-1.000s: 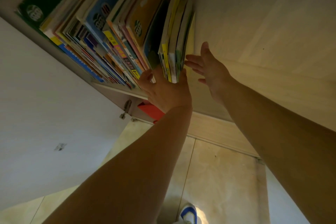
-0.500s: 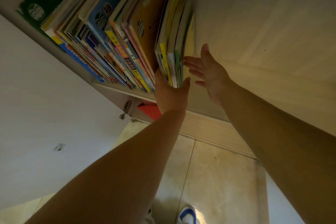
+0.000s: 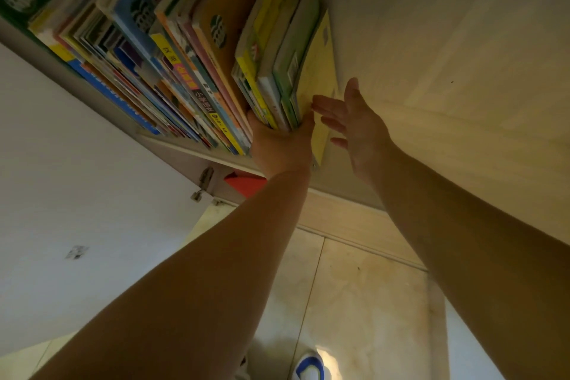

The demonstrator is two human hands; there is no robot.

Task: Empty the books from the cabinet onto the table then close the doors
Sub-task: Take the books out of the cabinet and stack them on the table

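Books in a tightly packed, leaning row of colourful paperbacks (image 3: 172,71) fill the pale wooden cabinet shelf (image 3: 197,150), none yet lifted out; no table in view. Left hand (image 3: 282,148) wrapped round the lower spines of a small bundle of thin yellow and green books (image 3: 277,71) at the row's right end, fingers pushed into the gap on one side and thumb on the other, clamped on that bundle. Right hand (image 3: 354,123) flat and relaxed, fingers straight, laid against the outermost thin yellow booklet (image 3: 319,77), holding nothing.

Best done, by the look of it, as a two-handed squeeze: right palm pressed in against the yellow cover to meet the left, so that the thin booklets stay together. Worth checking that the left fingers reach deep enough between bundle and orange-covered book (image 3: 222,9) beside it. Then a straight pull outward and down, bottom edges supported, slowly enough that the leaning neighbours do not topple. Risk lies with the loose outer booklet slipping free. White cabinet door (image 3: 61,164) stands open alongside, well clear of the pull.
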